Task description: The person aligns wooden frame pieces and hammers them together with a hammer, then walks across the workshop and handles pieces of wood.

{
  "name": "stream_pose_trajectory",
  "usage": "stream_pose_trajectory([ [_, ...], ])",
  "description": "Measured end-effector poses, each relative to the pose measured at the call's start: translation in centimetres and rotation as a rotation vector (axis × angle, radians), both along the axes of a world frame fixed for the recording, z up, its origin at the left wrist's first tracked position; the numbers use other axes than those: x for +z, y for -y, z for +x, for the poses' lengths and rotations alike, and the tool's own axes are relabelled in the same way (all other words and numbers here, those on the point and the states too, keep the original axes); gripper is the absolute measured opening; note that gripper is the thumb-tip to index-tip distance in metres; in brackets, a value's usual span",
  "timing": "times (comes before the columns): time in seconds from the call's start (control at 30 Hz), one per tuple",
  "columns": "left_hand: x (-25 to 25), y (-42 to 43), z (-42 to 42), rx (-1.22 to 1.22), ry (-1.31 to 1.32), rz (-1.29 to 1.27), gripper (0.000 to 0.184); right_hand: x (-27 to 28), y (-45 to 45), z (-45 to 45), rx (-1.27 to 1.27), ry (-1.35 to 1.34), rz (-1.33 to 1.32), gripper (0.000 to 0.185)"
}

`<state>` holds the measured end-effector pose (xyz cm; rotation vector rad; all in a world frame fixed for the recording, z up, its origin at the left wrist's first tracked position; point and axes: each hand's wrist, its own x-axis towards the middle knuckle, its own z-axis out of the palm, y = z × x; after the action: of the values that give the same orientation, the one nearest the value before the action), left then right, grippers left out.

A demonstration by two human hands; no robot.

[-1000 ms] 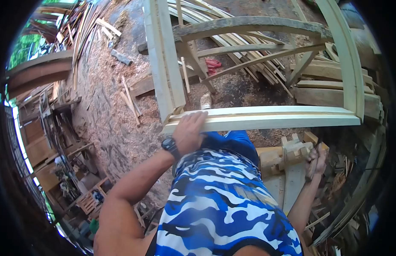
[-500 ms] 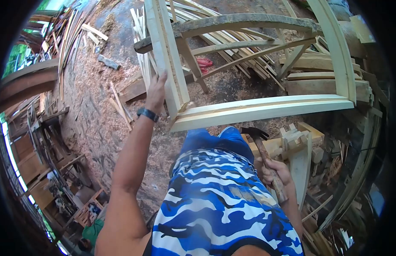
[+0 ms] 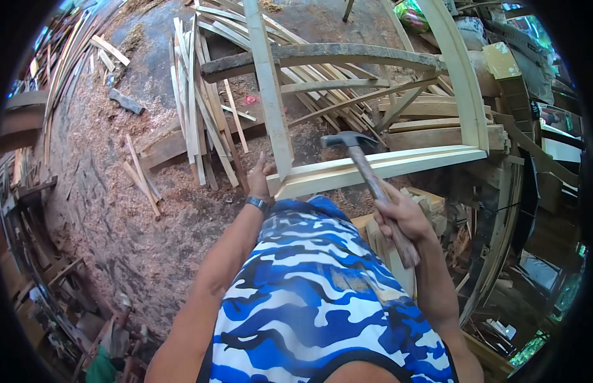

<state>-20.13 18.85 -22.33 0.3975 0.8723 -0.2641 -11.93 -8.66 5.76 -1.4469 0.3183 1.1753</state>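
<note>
A pale wooden frame (image 3: 379,171) with grooved pieces rests across a rough timber trestle (image 3: 360,54), its near rail just in front of my body. At the frame's near left corner is my left hand (image 3: 260,180), pressed against the outside of the wood with thumb and fingers stretched apart. My right hand (image 3: 402,214) is wrapped round the wooden handle of a claw hammer (image 3: 366,167). The dark hammer head is raised over the near rail, left of its middle, and looks apart from the wood.
Thin wood strips (image 3: 197,108) lie in a pile beyond the trestle and to the left. Shavings cover the floor (image 3: 175,249). A short wood block (image 3: 126,101) lies at the far left. Stacked boards (image 3: 430,105) and a cardboard box (image 3: 502,60) stand on the right.
My right hand has lifted the hammer up and left, over the near rail. My left hand has moved from the left rail down to the near corner. The view has shifted right.
</note>
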Motion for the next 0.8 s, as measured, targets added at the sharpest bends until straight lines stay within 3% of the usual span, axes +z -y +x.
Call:
stream_pose_trajectory([
  [0.1,0.5,0.2,0.2,0.01,0.073,-0.069,0.08,-1.3,-1.5,1.8,0.145,-0.03,0.005,0.071],
  [0.17,1.0,0.0,0.7,0.024,0.039,-0.097,0.077,-1.2,-2.4,2.7,0.026,-0.061,-0.107,0.074],
  [0.2,0.5,-0.2,0.8,0.019,0.009,-0.15,0.074,-1.4,-2.6,3.3,-0.037,-0.042,-0.147,0.062],
  [0.23,0.0,-0.2,0.9,0.01,-0.02,-0.203,0.072,-1.5,-2.9,3.9,-0.031,-0.038,-0.151,0.062],
  [0.33,-1.6,0.2,1.1,0.043,-0.016,-0.132,0.064,-1.7,-4.7,5.4,-0.02,0.075,-0.257,0.032],
  [0.43,-2.7,0.6,1.1,0.091,-0.03,-0.038,0.06,-2.1,-8.0,4.7,0.097,-0.022,-0.301,0.033],
  [0.47,-2.5,0.7,0.9,0.097,-0.036,-0.037,0.059,-1.0,-9.2,4.6,0.255,-0.119,-0.242,0.035],
  [0.57,-2.6,0.6,0.8,0.087,0.021,-0.015,0.062,-0.9,-8.4,6.7,0.191,-0.324,-0.131,0.037],
  [0.73,-0.7,0.5,1.0,0.039,-0.037,0.004,0.064,-1.9,-7.6,7.7,0.11,-0.198,-0.251,0.062],
  [0.8,-0.3,0.2,1.2,0.033,-0.038,0.028,0.064,-1.0,-8.7,6.7,0.173,-0.256,-0.207,0.063],
])
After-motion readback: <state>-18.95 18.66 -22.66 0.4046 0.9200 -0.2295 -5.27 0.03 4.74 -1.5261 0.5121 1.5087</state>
